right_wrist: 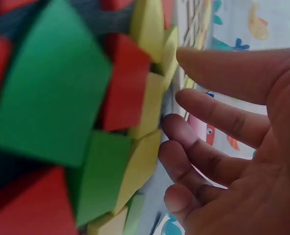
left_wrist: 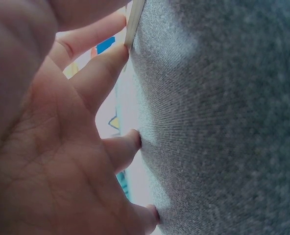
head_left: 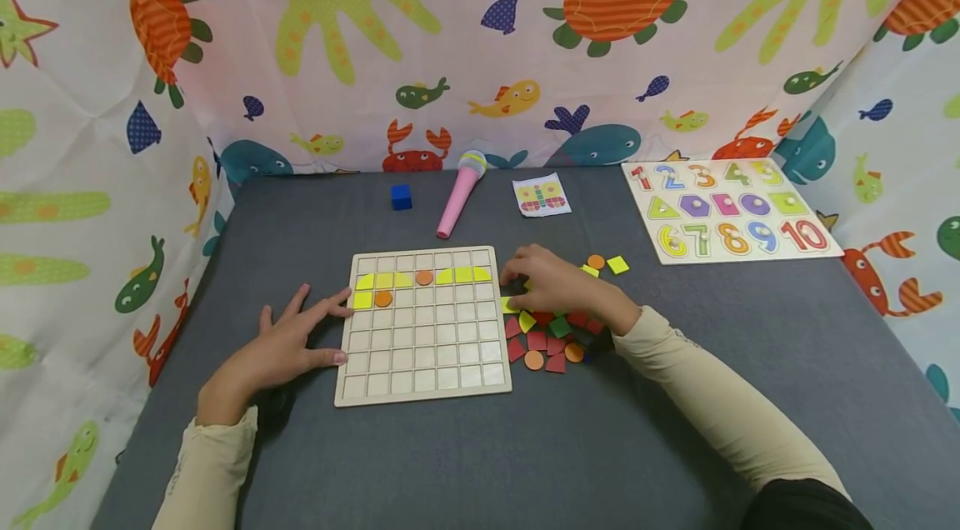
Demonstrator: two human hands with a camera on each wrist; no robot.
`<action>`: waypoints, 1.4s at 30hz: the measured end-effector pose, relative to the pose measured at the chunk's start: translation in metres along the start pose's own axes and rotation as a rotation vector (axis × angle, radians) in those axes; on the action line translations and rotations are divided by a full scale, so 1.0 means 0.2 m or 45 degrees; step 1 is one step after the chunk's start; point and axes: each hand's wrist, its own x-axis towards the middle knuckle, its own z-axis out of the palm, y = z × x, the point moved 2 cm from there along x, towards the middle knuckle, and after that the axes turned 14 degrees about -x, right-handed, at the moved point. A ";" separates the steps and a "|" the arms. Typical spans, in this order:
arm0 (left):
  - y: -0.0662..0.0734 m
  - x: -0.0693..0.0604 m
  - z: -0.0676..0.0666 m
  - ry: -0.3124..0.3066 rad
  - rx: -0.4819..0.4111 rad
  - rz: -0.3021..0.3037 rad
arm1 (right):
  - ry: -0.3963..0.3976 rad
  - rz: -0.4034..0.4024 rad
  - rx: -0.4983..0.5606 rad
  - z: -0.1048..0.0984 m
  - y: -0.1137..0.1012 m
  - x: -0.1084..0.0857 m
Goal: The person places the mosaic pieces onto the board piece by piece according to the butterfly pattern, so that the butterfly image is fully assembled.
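Observation:
A square wooden grid board (head_left: 415, 359) lies flat on the table. Yellow tiles (head_left: 384, 281) and two orange discs (head_left: 424, 277) fill cells in its upper rows. My left hand (head_left: 288, 342) has its fingers spread beside the board's left edge; the index finger and thumb touch that edge. Over the loose pieces at the board's right side is my right hand (head_left: 558, 282), fingers loosely bent. In the right wrist view its thumb (right_wrist: 223, 71) is close to a yellow piece (right_wrist: 169, 58), and nothing shows between thumb and fingers. Red pieces (head_left: 536, 340) and green pieces (right_wrist: 52, 88) lie below the hand.
Behind the board are a blue cube (head_left: 401, 197), a pink toy microphone (head_left: 461, 195) and a small picture card (head_left: 542, 195). A number-and-shape puzzle board (head_left: 731, 212) lies at the back right. Patterned cloth (head_left: 480, 38) surrounds the grey table (head_left: 450, 463).

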 end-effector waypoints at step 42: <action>0.00 0.00 0.01 0.042 0.014 -0.011 | 0.270 -0.128 0.165 0.07 -0.38 0.41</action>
